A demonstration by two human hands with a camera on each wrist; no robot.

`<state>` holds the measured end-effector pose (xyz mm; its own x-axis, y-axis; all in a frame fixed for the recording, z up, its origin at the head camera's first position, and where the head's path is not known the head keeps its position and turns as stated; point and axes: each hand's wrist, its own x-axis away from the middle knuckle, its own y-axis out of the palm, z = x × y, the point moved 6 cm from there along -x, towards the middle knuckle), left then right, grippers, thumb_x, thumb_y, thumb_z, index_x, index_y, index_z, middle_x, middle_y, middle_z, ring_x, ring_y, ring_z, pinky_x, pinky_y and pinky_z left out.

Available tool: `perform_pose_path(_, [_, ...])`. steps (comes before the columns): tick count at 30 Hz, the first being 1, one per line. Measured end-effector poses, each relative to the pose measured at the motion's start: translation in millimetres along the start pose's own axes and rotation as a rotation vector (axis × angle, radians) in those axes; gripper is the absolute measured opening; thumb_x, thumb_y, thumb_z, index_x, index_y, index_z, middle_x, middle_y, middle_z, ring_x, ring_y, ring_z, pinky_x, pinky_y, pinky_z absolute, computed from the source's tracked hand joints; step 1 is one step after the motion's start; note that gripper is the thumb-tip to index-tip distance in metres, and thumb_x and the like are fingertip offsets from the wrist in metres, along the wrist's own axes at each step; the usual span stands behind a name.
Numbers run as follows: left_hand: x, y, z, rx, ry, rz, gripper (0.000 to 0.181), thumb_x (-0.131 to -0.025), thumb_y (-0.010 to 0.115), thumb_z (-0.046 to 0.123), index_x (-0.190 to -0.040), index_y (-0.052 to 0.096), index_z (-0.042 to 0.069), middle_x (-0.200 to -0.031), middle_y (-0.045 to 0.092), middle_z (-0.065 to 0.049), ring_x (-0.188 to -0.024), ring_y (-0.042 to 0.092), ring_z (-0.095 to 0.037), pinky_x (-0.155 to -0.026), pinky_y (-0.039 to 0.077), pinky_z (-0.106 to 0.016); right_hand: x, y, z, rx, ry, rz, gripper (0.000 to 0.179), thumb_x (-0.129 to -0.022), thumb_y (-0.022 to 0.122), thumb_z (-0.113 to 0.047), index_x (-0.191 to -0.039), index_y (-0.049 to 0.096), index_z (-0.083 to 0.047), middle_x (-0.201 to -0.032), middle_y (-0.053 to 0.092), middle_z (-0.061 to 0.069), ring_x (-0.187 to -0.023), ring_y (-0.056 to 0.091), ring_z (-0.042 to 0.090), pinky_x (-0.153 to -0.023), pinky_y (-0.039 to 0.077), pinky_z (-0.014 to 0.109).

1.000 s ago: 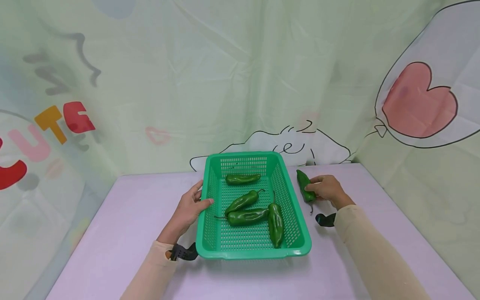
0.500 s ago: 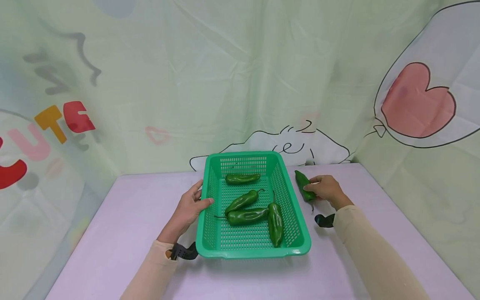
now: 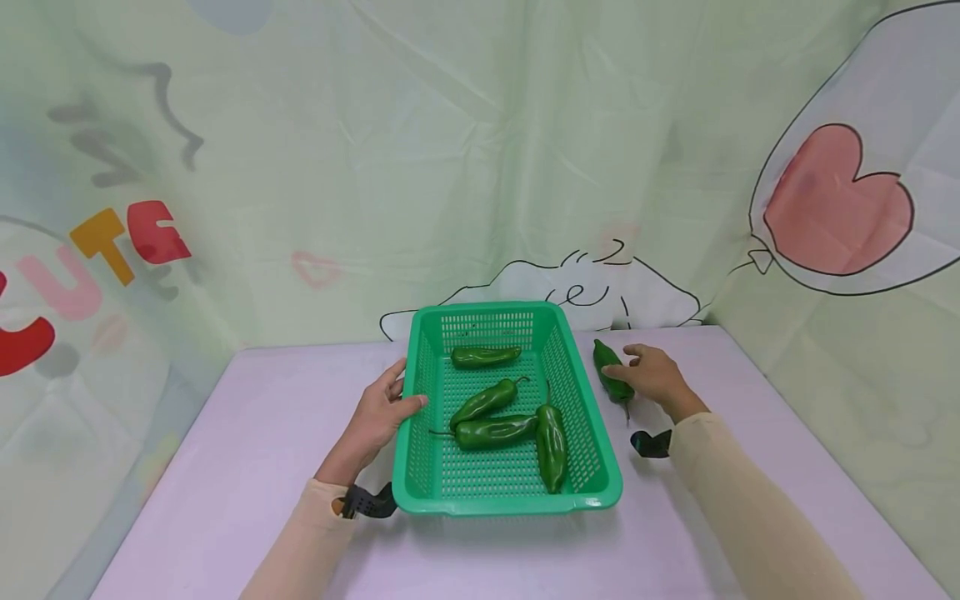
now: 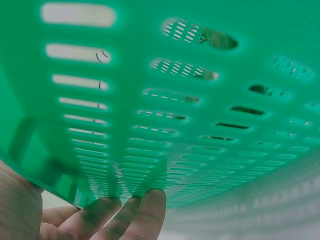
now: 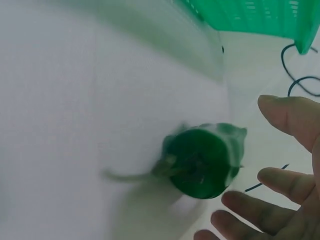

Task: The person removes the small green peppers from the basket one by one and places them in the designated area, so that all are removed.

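My left hand (image 3: 377, 417) grips the left side of a green plastic basket (image 3: 510, 507), thumb over the rim; its other fingers (image 4: 150, 210) press the slotted wall from outside in the left wrist view. Several glossy green chili peppers (image 3: 552, 450) lie inside the basket. To the basket's right, another green chili pepper (image 3: 609, 367) lies on the table, its stem toward me. My right hand (image 3: 654, 377) is just beside that pepper, fingers spread. In the right wrist view a gap shows between the thumb and the pepper; whether a lower fingertip touches it, I cannot tell.
A pale lilac table (image 3: 277, 433) carries everything. Behind it hangs a light green printed curtain (image 3: 420, 167), which also covers both sides. Black straps with small devices (image 3: 651, 443) sit at both wrists.
My right hand held the pepper on the table by its stem end; now its fingers have parted from their hold and lifted slightly. The pepper stays on the table. My left hand has not moved.
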<state>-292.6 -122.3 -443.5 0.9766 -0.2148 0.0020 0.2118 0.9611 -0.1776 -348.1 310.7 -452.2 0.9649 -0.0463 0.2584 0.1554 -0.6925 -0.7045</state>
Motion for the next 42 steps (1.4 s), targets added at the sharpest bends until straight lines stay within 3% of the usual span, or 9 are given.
perform_pose_path(5, [0.5, 0.0, 0.1, 0.0, -0.01, 0.012, 0.082, -0.1, 0.066, 0.009, -0.168, 0.02, 0.01, -0.15, 0.057, -0.021, -0.119, 0.067, -0.028, -0.093, 0.057, -0.038, 9.4, -4.5, -14.5, 0.046, -0.083, 0.023, 0.09, -0.101, 0.064, -0.044, -0.162, 0.022, 0.008, -0.159, 0.027, 0.041, -0.143, 0.034, 0.059, -0.109, 0.039, 0.069])
perform_pose_path(14, [0.0, 0.4, 1.5, -0.015, -0.011, 0.014, 0.082, -0.1, 0.066, 0.009, -0.167, 0.02, 0.009, -0.151, 0.055, -0.021, -0.122, 0.066, -0.03, -0.096, 0.056, -0.041, 28.4, -12.3, -55.0, 0.069, -0.21, 0.071, 0.088, -0.1, 0.065, -0.046, -0.162, 0.027, 0.004, -0.157, 0.035, 0.038, -0.142, 0.037, 0.058, -0.106, 0.041, 0.072])
perform_pose_path(20, [-1.4, 0.2, 1.5, -0.012, -0.022, 0.019, 0.082, -0.099, 0.067, 0.009, -0.167, 0.022, 0.012, -0.152, 0.055, -0.019, -0.123, 0.066, -0.03, -0.097, 0.056, -0.042, 46.2, -8.8, -93.8, 0.026, -0.308, 0.051, 0.083, -0.099, 0.07, -0.04, -0.161, 0.033, 0.002, -0.158, 0.04, 0.032, -0.145, 0.036, 0.053, -0.108, 0.039, 0.071])
perform_pose_path(31, [-0.5, 0.3, 3.4, -0.014, -0.018, 0.018, 0.081, -0.099, 0.067, 0.009, -0.167, 0.023, 0.012, -0.15, 0.056, -0.021, -0.119, 0.068, -0.03, -0.095, 0.057, -0.043, 64.0, 26.9, -149.4, -0.051, -0.46, -0.15, 0.075, -0.098, 0.074, -0.026, -0.16, 0.038, -0.004, -0.16, 0.041, 0.026, -0.15, 0.035, 0.045, -0.115, 0.036, 0.064])
perform_pose_path(37, [-1.6, 0.3, 3.1, -0.005, -0.005, 0.01, 0.081, -0.099, 0.067, 0.01, -0.167, 0.022, 0.011, -0.15, 0.056, -0.021, -0.121, 0.067, -0.034, -0.095, 0.058, -0.043, 63.5, 54.6, -160.2, -0.037, -0.479, -0.297, 0.069, -0.096, 0.076, -0.026, -0.154, 0.047, -0.002, -0.156, 0.049, 0.02, -0.146, 0.042, 0.044, -0.114, 0.04, 0.06])
perform_pose_path(42, [-1.1, -0.4, 3.0, -0.007, 0.006, 0.011, 0.082, -0.099, 0.066, 0.009, -0.167, 0.02, 0.008, -0.15, 0.055, -0.024, -0.121, 0.067, -0.034, -0.093, 0.058, -0.04, 57.5, 75.1, -161.0, -0.021, -0.476, -0.385, 0.062, -0.095, 0.078, -0.022, -0.148, 0.055, 0.0, -0.147, 0.057, 0.024, -0.141, 0.048, 0.045, -0.109, 0.047, 0.056])
